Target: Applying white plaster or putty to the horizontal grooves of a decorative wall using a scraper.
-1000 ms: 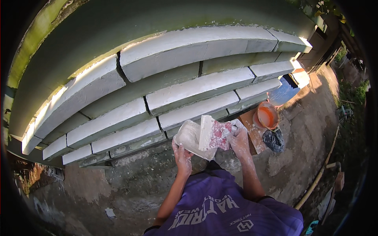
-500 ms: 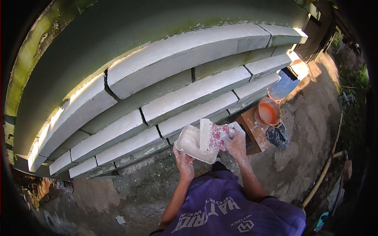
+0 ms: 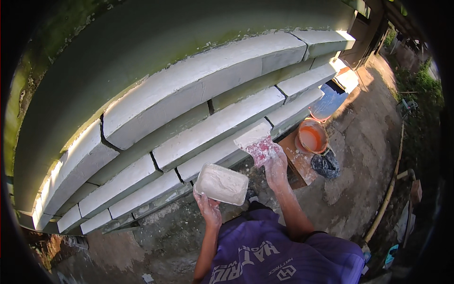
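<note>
My left hand, smeared with white, grips a pale rectangular tub by its near left corner. Soft white putty lies inside it. In my right hand is a wide putty knife, red and spattered with white. Its broad, whitened blade lies over the lowest row of white blocks, up and to the right of the tub; whether it touches them I cannot tell. My right fingers wrap round the handle and are partly hidden.
Stepped rows of white blocks with dark gaps jut from the green wall. To the right stand an orange bucket, a brown board or box, a black bag and a blue container. A long pole edges the concrete ground.
The putty knife has moved out of the tub, up and right to the lowest block row. My left hand has lowered the tub slightly to the left. The view has shifted a little.
</note>
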Available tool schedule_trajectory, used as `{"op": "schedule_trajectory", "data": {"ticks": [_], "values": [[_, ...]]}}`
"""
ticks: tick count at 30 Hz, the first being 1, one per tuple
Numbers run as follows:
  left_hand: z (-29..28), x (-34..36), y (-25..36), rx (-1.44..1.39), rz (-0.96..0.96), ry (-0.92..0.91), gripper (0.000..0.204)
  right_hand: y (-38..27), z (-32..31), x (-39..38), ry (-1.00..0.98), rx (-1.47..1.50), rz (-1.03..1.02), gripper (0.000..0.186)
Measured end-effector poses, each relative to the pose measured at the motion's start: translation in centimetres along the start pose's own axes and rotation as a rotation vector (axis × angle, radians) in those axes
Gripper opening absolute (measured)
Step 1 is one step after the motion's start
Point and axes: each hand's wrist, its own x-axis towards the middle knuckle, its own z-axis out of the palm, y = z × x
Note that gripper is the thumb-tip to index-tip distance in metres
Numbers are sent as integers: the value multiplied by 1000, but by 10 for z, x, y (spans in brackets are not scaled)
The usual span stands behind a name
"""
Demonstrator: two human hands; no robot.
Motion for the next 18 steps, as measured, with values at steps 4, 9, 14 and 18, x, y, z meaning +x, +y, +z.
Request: {"op": "schedule_trajectory", "data": {"ticks": [4, 9, 14, 18], "values": [[2, 4, -6, 15, 33, 18, 53, -34, 43, 28, 107, -161, -305, 35], [10, 9, -9, 52, 55, 84, 49, -73, 74, 77, 359, -679, -689, 29], [17, 13, -16, 23, 44, 132, 56, -47, 89, 145, 204, -909, -1117, 34], [32, 17, -22, 1, 62, 129, 56, -7, 82, 162, 25, -1226, -1303, 44]]}}
